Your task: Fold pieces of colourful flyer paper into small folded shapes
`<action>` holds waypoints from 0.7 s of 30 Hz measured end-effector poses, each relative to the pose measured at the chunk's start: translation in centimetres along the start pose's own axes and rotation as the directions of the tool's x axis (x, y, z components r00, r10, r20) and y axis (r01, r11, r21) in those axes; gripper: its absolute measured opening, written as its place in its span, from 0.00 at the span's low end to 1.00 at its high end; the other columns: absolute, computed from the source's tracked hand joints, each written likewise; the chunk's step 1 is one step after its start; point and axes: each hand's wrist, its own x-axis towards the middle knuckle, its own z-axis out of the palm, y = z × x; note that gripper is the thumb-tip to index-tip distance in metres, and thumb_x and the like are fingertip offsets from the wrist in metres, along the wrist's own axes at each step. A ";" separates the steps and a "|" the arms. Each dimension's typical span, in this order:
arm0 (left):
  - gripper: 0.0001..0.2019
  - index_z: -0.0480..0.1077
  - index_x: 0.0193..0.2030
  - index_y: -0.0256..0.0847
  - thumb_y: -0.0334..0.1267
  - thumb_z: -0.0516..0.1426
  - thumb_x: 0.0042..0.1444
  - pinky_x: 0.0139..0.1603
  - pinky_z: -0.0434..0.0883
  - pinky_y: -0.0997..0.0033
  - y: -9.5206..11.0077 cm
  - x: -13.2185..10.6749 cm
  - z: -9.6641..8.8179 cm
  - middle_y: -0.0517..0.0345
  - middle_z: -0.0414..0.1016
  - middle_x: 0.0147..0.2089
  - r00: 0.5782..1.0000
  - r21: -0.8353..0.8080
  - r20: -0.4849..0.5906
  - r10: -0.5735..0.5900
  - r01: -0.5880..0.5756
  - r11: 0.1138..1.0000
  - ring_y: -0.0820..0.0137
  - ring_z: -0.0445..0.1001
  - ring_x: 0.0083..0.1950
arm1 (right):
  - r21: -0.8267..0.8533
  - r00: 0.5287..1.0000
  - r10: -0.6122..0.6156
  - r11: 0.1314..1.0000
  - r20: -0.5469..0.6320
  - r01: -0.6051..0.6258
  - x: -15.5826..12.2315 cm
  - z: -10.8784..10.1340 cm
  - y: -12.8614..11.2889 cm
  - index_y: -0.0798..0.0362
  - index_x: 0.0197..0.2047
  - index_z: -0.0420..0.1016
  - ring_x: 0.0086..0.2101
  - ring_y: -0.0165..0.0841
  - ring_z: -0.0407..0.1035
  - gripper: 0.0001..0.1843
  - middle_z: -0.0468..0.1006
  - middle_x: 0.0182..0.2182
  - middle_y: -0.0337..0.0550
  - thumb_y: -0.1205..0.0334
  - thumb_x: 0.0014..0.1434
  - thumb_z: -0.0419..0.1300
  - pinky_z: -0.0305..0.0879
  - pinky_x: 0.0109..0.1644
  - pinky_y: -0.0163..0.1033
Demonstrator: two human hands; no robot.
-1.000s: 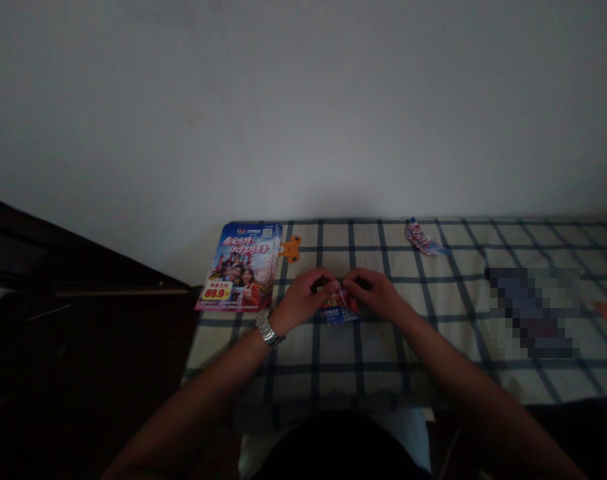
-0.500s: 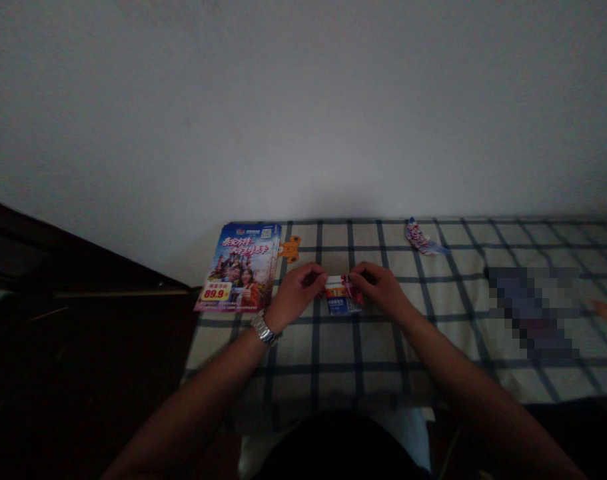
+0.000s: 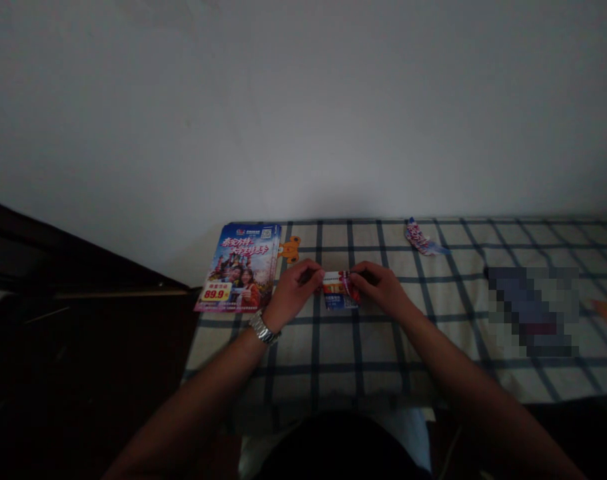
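Note:
Between my two hands is a small folded flyer [image 3: 340,293], printed in blue, white, orange and red. My left hand [image 3: 299,287], with a metal-banded watch on its wrist, pinches the flyer's upper left edge. On the opposite side, my right hand [image 3: 376,283] grips its upper right edge between thumb and fingers. To the left lies a stack of flyers [image 3: 240,270] with a blue and pink cover and a yellow price box. A crumpled-looking folded paper piece [image 3: 424,239] in similar colours rests farther back on the right.
A checked cloth [image 3: 293,353] with orange bear figures covers the table, whose back edge meets a pale wall [image 3: 303,120]. At the right lies a dark elongated object [image 3: 528,313], blurred by pixels. Dark floor shows at the left.
Both hands have shifted slightly left and up with the folded flyer. Its lower part now looks a little shorter. The stack and the paper piece have stayed in place.

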 end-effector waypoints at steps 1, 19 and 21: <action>0.13 0.71 0.37 0.40 0.49 0.59 0.64 0.32 0.69 0.74 0.1 -0.1 0.0 0.63 0.71 0.29 1.000 -0.005 -0.002 0.006 -0.006 1.000 0.73 0.72 0.29 | 0.004 1.000 -0.001 1.000 -0.021 0.001 0.0 0.0 0.0 0.51 0.38 0.78 0.31 0.34 0.73 0.14 0.80 0.30 0.39 0.48 0.62 0.64 0.68 0.34 0.37; 0.13 0.75 0.45 0.39 0.48 0.61 0.65 0.34 0.76 0.75 0.6 -0.2 0.1 0.58 0.77 0.36 0.999 -0.113 -0.030 0.038 -0.041 0.993 0.74 0.76 0.31 | -0.287 0.872 -0.476 0.856 -0.112 0.430 -0.1 -0.5 -0.1 0.44 0.49 0.82 0.47 0.39 0.78 0.09 0.82 0.47 0.46 0.59 0.66 0.64 0.77 0.51 0.45; 0.14 0.74 0.46 0.39 0.49 0.60 0.65 0.34 0.78 0.74 0.6 -0.2 0.1 0.58 0.76 0.37 0.999 -0.140 -0.042 0.011 -0.016 0.990 0.73 0.77 0.32 | -0.298 0.864 -0.495 0.842 -0.092 0.450 0.0 -0.5 -0.2 0.44 0.50 0.82 0.49 0.39 0.77 0.10 0.81 0.49 0.46 0.61 0.66 0.64 0.77 0.53 0.46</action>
